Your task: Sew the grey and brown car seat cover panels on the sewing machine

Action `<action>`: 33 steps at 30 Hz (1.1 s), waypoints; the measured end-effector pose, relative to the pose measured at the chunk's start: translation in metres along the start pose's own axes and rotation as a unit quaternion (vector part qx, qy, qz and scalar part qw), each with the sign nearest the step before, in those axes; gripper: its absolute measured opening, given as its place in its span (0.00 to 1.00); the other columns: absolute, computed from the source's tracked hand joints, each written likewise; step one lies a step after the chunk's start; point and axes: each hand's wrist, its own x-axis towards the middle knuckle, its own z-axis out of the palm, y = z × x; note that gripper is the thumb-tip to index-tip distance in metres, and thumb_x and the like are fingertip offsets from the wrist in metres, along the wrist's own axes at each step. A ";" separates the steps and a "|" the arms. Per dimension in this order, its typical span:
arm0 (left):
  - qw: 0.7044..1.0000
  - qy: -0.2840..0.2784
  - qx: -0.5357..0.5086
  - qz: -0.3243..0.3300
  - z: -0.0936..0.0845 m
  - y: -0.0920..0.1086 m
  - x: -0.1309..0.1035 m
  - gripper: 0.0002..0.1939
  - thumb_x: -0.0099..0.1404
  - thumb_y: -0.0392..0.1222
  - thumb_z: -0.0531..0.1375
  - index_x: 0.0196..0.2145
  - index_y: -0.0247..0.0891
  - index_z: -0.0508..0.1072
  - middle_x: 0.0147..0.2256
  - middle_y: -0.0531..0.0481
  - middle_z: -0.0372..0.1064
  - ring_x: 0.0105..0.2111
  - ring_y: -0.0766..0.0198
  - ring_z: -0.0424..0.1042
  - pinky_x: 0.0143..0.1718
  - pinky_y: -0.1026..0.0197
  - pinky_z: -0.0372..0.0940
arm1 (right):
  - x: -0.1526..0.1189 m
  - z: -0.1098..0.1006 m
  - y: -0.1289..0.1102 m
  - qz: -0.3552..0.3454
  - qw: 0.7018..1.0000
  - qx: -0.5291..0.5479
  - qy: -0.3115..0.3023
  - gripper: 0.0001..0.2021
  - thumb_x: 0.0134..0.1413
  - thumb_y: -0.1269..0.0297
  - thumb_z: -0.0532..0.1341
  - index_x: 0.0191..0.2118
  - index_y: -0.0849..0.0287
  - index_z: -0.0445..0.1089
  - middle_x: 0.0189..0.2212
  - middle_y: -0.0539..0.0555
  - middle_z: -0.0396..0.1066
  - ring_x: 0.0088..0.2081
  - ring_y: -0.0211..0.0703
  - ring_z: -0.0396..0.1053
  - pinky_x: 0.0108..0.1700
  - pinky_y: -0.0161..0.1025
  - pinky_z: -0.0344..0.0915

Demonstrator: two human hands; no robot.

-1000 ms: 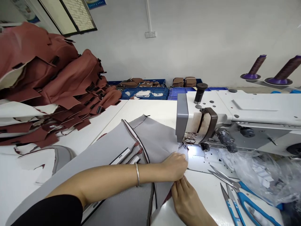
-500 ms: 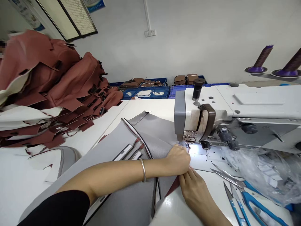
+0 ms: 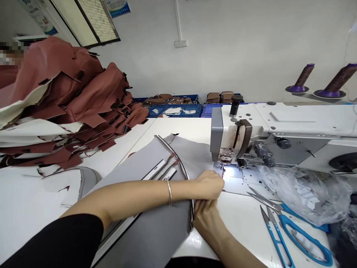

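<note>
A large grey fabric piece (image 3: 164, 227) with dark piping (image 3: 181, 163) and white strips (image 3: 154, 169) lies across the table, its right edge close to the sewing machine's needle area (image 3: 223, 167). My left hand (image 3: 212, 185), with a silver bangle on its wrist, is closed on the fabric edge just in front of the needle. Right below it, my right hand (image 3: 206, 217) grips the same edge near the piping, its fingertips partly hidden under the left hand and cloth. The machine's lamp lights the plate beside the hands.
Blue-handled scissors (image 3: 295, 227) and small thread snips (image 3: 277, 238) lie on the right. A crumpled plastic bag (image 3: 309, 193) sits behind them. Reddish-brown sewn covers (image 3: 83, 100) are piled at left. Blue crates (image 3: 175, 109) stand at the back, thread cones (image 3: 302, 78) at upper right.
My right hand has moved left and slightly down along the fabric edge, under my left hand. The reddish-brown patch by it is now out of sight. The camera view has shifted slightly.
</note>
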 end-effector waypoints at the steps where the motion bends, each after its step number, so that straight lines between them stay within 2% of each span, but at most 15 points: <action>1: 1.000 -0.004 0.000 0.006 0.002 0.002 0.002 0.06 0.56 0.34 0.57 0.28 0.33 0.74 0.32 0.44 0.72 0.32 0.59 0.70 0.27 0.61 0.59 | 0.002 0.000 -0.003 -0.001 1.000 0.006 -0.003 0.14 0.40 0.76 0.56 0.34 0.82 0.70 0.29 0.78 0.69 0.29 0.64 0.69 0.30 0.62 0.64; 3: 1.000 -0.002 0.000 0.013 0.005 0.003 0.005 0.06 0.57 0.34 0.57 0.28 0.33 0.74 0.32 0.44 0.73 0.33 0.58 0.70 0.27 0.61 0.59 | -0.001 0.004 -0.003 -0.003 1.000 0.022 0.007 0.11 0.40 0.77 0.55 0.32 0.78 0.70 0.27 0.74 0.69 0.27 0.60 0.68 0.29 0.60 0.65; 5: 1.000 0.008 0.000 0.019 0.008 0.003 0.005 0.07 0.58 0.35 0.56 0.29 0.32 0.75 0.33 0.43 0.73 0.34 0.58 0.70 0.27 0.61 0.59 | -0.010 0.009 0.005 -0.005 0.999 0.036 0.032 0.09 0.43 0.77 0.53 0.30 0.75 0.69 0.26 0.73 0.69 0.29 0.59 0.69 0.34 0.60 0.66; 7: 0.999 0.017 0.000 0.028 0.012 0.003 0.005 0.08 0.59 0.35 0.56 0.31 0.33 0.75 0.34 0.43 0.72 0.35 0.58 0.70 0.28 0.61 0.60 | -0.023 0.014 0.015 -0.010 0.996 0.060 0.068 0.10 0.48 0.76 0.50 0.29 0.73 0.68 0.28 0.74 0.69 0.34 0.61 0.70 0.42 0.60 0.65; 10: 0.998 0.048 0.000 0.049 0.019 0.003 0.006 0.08 0.60 0.34 0.55 0.32 0.32 0.75 0.34 0.43 0.72 0.34 0.58 0.69 0.29 0.60 0.61 | -0.039 0.018 0.029 -0.026 0.986 0.115 0.115 0.13 0.50 0.77 0.48 0.35 0.75 0.68 0.34 0.74 0.69 0.42 0.60 0.69 0.48 0.56 0.64; 13: 0.994 0.092 -0.003 0.057 0.026 0.003 0.010 0.07 0.60 0.34 0.55 0.30 0.32 0.74 0.31 0.44 0.71 0.31 0.60 0.68 0.28 0.60 0.60 | -0.043 0.019 0.038 -0.031 0.980 0.155 0.119 0.13 0.49 0.79 0.48 0.36 0.75 0.68 0.35 0.73 0.69 0.44 0.60 0.68 0.49 0.56 0.64; 16: 0.994 0.092 -0.013 0.056 0.028 0.000 0.016 0.06 0.59 0.34 0.57 0.28 0.32 0.74 0.29 0.45 0.70 0.30 0.62 0.66 0.28 0.61 0.59 | -0.039 0.018 0.045 -0.033 0.978 0.164 0.121 0.14 0.49 0.79 0.48 0.36 0.75 0.68 0.36 0.73 0.69 0.44 0.59 0.67 0.48 0.56 0.65; 20: 0.996 0.075 -0.026 0.029 0.023 -0.001 0.024 0.05 0.57 0.36 0.58 0.27 0.33 0.74 0.29 0.45 0.68 0.32 0.60 0.65 0.30 0.60 0.58 | -0.033 0.022 0.056 -0.040 0.976 0.176 0.118 0.13 0.51 0.79 0.47 0.32 0.70 0.68 0.31 0.68 0.68 0.37 0.54 0.68 0.46 0.55 0.65; 24: 0.997 0.068 -0.036 -0.022 0.006 0.005 0.023 0.11 0.57 0.42 0.57 0.30 0.32 0.74 0.33 0.40 0.68 0.37 0.56 0.65 0.40 0.54 0.59 | -0.029 0.025 0.065 -0.030 0.977 0.182 0.108 0.13 0.52 0.81 0.46 0.30 0.67 0.67 0.27 0.63 0.66 0.33 0.50 0.67 0.44 0.53 0.67; 26: 0.997 0.035 -0.038 -0.055 -0.005 0.006 0.019 0.12 0.55 0.43 0.56 0.31 0.32 0.74 0.37 0.38 0.67 0.40 0.53 0.64 0.43 0.50 0.58 | -0.028 0.024 0.068 -0.023 0.977 0.179 0.112 0.13 0.52 0.80 0.46 0.32 0.69 0.68 0.29 0.65 0.68 0.36 0.52 0.67 0.44 0.53 0.66; 29: 0.995 -0.004 -0.039 -0.093 -0.018 0.005 0.008 0.15 0.52 0.44 0.58 0.36 0.33 0.73 0.44 0.36 0.64 0.44 0.50 0.62 0.44 0.48 0.57 | -0.028 0.020 0.070 -0.031 0.977 0.176 0.119 0.14 0.50 0.80 0.48 0.39 0.76 0.68 0.38 0.73 0.68 0.45 0.58 0.66 0.48 0.55 0.64; 31: 0.996 0.002 -0.032 -0.087 -0.019 0.005 0.000 0.16 0.51 0.43 0.58 0.38 0.33 0.71 0.45 0.36 0.63 0.45 0.49 0.61 0.43 0.49 0.57 | -0.029 0.018 0.070 -0.038 0.976 0.176 0.122 0.16 0.49 0.80 0.49 0.42 0.79 0.68 0.42 0.76 0.67 0.49 0.61 0.65 0.49 0.56 0.64; 33: 0.997 0.031 -0.017 -0.071 -0.012 0.007 -0.006 0.15 0.53 0.41 0.56 0.38 0.32 0.71 0.43 0.36 0.63 0.44 0.50 0.61 0.42 0.50 0.57 | -0.031 0.017 0.068 -0.043 0.975 0.175 0.129 0.16 0.48 0.81 0.50 0.43 0.80 0.68 0.43 0.78 0.66 0.50 0.63 0.64 0.50 0.57 0.63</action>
